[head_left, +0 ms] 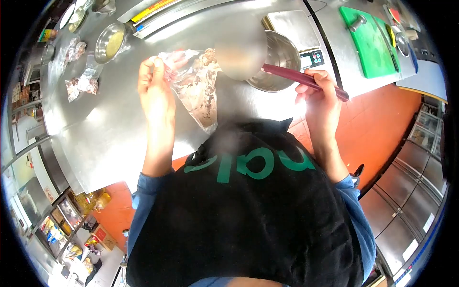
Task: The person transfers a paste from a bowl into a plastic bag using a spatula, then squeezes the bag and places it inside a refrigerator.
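Nearest, above the black apron (248, 210), a clear plastic bag (198, 93) is held over the bench (110, 129), with its pointed end hanging toward the apron. Its upper edge is pinched between thumb and fingers by the left hand (157, 93), whose grip is closed. A dark-red handle (306, 79) is enclosed by the curled fingers of the right hand (322, 98); its inner end lies over a metal bowl (282, 83), but the tool's head is hidden by a blurred patch. In the bag, a pale, brownish mass with dark streaks is already loaded; whether its mouth is open cannot be told. No food is seen in the visible part of the bowl, so the filling appears well advanced, though what is left cannot be judged. Just beyond the bowl, a digital scale (311, 59) is placed. Farther off, small filled bags (88, 83) are laid near a bowl of yellowish contents (114, 44), and a green cutting board (366, 52) is set apart on the other side.
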### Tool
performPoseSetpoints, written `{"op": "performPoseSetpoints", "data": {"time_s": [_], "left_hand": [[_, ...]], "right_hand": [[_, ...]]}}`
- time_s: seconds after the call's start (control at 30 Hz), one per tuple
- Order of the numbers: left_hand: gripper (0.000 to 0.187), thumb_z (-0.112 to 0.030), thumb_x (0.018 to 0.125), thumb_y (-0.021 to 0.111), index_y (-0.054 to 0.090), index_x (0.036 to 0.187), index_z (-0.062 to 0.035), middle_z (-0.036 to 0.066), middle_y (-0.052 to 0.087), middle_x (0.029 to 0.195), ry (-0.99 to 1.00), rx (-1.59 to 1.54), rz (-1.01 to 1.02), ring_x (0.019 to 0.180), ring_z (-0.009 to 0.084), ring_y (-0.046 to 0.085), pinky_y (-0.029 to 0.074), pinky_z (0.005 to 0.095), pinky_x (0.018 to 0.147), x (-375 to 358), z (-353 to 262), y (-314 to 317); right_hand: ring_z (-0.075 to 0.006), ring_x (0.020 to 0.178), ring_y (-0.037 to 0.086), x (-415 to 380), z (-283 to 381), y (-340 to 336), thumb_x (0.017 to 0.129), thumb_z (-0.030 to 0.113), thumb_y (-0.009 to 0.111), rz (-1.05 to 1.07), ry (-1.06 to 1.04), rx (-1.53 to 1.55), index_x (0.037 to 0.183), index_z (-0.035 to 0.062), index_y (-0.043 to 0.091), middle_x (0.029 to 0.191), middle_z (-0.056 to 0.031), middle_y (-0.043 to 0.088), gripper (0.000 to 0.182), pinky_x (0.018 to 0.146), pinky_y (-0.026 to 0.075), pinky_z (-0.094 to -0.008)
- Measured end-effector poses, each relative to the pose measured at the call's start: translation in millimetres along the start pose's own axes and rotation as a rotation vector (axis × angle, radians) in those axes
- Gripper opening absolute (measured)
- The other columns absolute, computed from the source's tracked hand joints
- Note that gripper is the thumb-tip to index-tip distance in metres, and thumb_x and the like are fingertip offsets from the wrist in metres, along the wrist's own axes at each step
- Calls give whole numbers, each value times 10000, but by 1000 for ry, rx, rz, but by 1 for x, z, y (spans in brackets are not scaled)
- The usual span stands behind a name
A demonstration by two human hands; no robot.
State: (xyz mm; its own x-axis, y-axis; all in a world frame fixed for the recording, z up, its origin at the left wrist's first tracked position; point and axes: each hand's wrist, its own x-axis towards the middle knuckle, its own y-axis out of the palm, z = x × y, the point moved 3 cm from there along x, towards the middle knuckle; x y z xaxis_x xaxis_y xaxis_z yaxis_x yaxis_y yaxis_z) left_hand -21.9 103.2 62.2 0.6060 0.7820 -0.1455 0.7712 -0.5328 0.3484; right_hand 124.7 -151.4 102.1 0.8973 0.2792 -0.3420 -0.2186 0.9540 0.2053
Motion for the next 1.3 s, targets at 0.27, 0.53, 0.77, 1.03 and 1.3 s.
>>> {"op": "performPoseSetpoints", "data": {"time_s": [0.27, 0.53, 0.77, 1.03, 1.3], "left_hand": [[123, -144, 978, 416, 492, 995, -49, 271, 582, 1111, -44, -150, 61, 1012, 307, 600, 439, 377, 920, -15, -1, 12], [131, -157, 979, 417, 493, 996, -51, 282, 563, 1142, -53, -177, 73, 1057, 318, 575, 425, 379, 943, -21, -1, 14], [137, -174, 975, 432, 504, 1009, -62, 278, 550, 1178, -45, -212, 102, 1088, 317, 563, 408, 381, 961, -22, 1, 13], [124, -180, 966, 454, 518, 993, -78, 270, 549, 1184, -5, -210, 123, 1129, 318, 537, 380, 414, 1007, -20, 3, 10], [108, -154, 961, 461, 513, 985, -63, 251, 558, 1169, 34, -206, 132, 1169, 304, 511, 375, 409, 1023, -21, 0, 10]], "right_hand": [[-214, 526, 535, -14, -5, 1, 890, 153, 410, 27, -64, -34, 939, -58, 535, 671, -157, 597, 250, 561, 446, -300], [-219, 525, 541, -23, 3, 3, 892, 152, 408, 36, -42, -15, 934, -60, 532, 674, -164, 598, 249, 555, 451, -302], [-217, 524, 541, -24, 2, 2, 893, 158, 417, 48, -76, -15, 940, -60, 534, 677, -161, 602, 251, 553, 452, -301], [-217, 523, 540, -20, 0, 5, 896, 155, 411, 83, -78, -28, 943, -57, 535, 676, -163, 600, 250, 559, 452, -301], [-213, 521, 537, -17, -1, 9, 898, 165, 407, 62, -25, -24, 942, -55, 539, 676, -159, 598, 260, 567, 452, -300]]}}
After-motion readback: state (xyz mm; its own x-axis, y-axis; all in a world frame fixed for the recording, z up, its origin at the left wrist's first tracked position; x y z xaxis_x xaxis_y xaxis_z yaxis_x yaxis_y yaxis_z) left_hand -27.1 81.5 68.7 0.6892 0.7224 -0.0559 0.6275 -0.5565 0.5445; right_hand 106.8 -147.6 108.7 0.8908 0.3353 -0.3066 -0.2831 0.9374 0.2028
